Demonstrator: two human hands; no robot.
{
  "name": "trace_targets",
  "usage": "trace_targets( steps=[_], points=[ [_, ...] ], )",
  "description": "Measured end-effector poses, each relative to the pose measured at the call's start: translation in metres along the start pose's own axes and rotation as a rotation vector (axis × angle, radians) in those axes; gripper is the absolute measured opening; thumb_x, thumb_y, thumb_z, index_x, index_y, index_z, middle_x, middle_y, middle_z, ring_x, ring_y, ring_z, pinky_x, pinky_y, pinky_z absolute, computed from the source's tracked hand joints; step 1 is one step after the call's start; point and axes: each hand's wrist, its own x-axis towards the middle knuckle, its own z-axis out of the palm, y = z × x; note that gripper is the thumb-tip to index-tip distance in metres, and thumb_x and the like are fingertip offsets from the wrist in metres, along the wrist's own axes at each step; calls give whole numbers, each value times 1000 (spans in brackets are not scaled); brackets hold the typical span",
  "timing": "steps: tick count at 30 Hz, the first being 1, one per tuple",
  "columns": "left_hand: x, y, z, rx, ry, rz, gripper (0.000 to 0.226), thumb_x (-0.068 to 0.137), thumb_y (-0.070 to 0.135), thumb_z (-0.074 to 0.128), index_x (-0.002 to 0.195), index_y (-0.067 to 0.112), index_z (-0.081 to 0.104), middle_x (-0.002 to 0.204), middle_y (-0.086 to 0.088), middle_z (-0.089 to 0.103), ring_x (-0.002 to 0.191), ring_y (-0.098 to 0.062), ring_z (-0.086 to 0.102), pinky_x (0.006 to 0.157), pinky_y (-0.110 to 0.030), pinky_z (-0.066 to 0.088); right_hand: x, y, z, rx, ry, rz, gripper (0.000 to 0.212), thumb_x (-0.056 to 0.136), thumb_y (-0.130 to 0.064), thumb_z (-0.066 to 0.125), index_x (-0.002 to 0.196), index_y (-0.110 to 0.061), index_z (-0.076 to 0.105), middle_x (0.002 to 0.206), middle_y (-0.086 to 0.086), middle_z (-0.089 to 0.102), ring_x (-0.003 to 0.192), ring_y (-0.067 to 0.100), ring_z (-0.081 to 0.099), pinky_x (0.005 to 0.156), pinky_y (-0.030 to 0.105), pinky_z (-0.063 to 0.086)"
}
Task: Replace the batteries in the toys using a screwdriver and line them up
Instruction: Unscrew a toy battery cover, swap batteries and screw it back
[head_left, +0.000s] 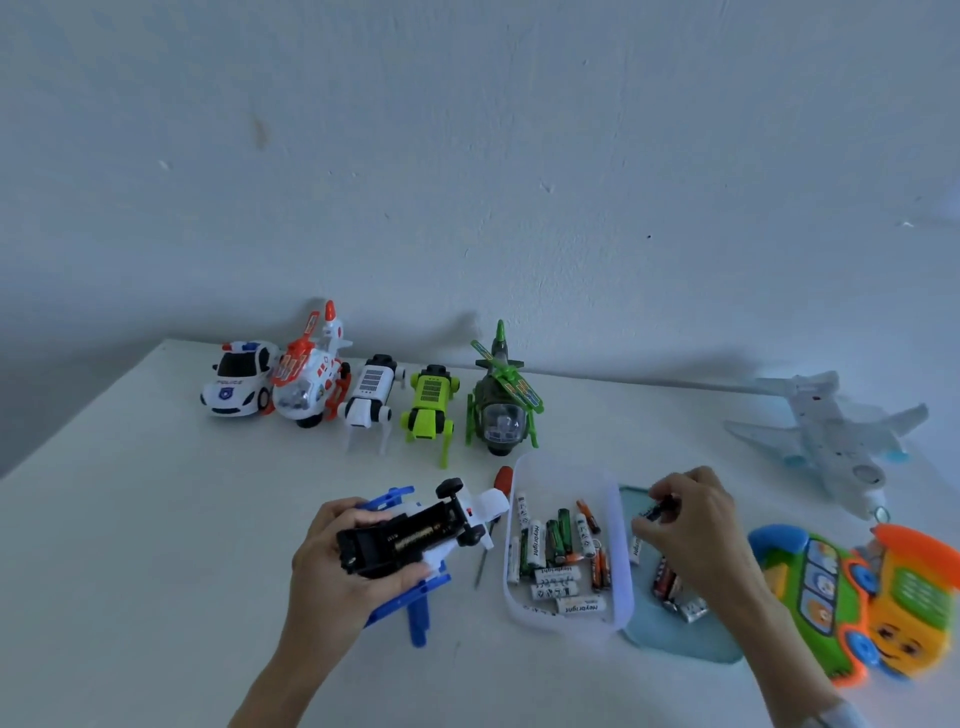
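White desk (130, 519) set against a pale wall. Far right on it, a white toy airplane (831, 436); near right, a green-and-orange toy train (852, 597) at the desk edge. Along the far side, a row of five toys, left to right: police car (239, 382), white-orange helicopter (306, 379), white robot dog (370, 397), green robot dog (430, 405), green helicopter (501, 402). Centre, a clear plastic tub (621, 587) holding loose batteries (553, 545); just right of it a blue-green lid (685, 639) with a few more cells (675, 592) lying on it. Left hand (337, 561) grasps a blue-and-white helicopter (415, 540) turned belly-up, battery bay open, one cell visible inside. Right hand (696, 530) over the lid, fingertips pinching a dark battery (657, 509). Red-handled screwdriver (493, 525) lies on the desk between the upturned toy and the tub.
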Motion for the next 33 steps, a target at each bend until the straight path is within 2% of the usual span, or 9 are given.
trace_targets(
  steps=[4,8,12,16,20,23,28,31,33],
  points=[
    [0,1,5,-28,-16,-31,56,35,51,86,86,41,68,105,16,56,95,-2,63,83,-10,46,-23,-47,-3,337,98,-21,31,62,-9,87,88,-14,70,89,-5,60,66,5,62,61,8,45],
    [-4,8,14,-25,-69,-37,53,34,51,86,81,31,71,106,18,55,94,-3,63,80,-4,42,-42,-81,6,881,-92,73,23,72,9,75,87,-8,72,72,7,73,61,14,67,61,15,51],
    [6,-2,-16,-38,6,-68,55,37,49,88,87,33,70,106,17,55,97,-6,63,83,-8,44,-35,-135,36,1032,-233,57,21,70,13,73,86,-1,71,72,14,70,60,18,63,61,22,52],
    [3,-5,-10,-10,-23,-38,53,40,44,92,87,33,71,107,17,54,99,-7,62,83,-12,47,-38,-146,38,901,-223,47,15,72,6,76,79,-6,72,65,8,72,59,17,66,58,20,50],
    [0,-5,-4,16,-28,-38,58,39,50,88,90,29,70,106,17,54,100,-3,58,80,-6,44,-43,-153,40,571,-264,-206,10,73,-1,75,76,-11,75,61,-9,68,54,2,59,53,11,44],
    [0,-3,-4,11,-32,-59,58,39,55,84,88,29,71,106,13,56,97,-3,60,79,-7,45,-40,-156,48,236,-279,-464,14,75,-2,68,81,-11,76,71,-6,67,68,10,60,61,20,48],
    [4,-4,-6,32,-50,-66,58,39,52,86,90,28,71,106,15,57,95,-4,61,78,-9,46,-28,-155,64,-45,-325,-683,16,77,-1,56,76,-5,72,80,5,63,69,21,58,70,35,49],
    [6,-6,-8,14,-57,-81,58,37,50,87,88,28,71,105,15,56,94,-4,61,76,-8,46,-22,-156,69,-172,-277,-832,11,61,-3,71,56,-11,65,60,0,57,52,18,54,47,29,49],
    [8,-6,-9,10,-62,-85,58,35,51,86,86,30,71,104,13,56,94,-5,61,75,-7,45,-19,-158,70,-237,-227,-903,28,46,-7,82,45,-20,57,49,-7,49,44,11,46,37,19,37]
  ],
)
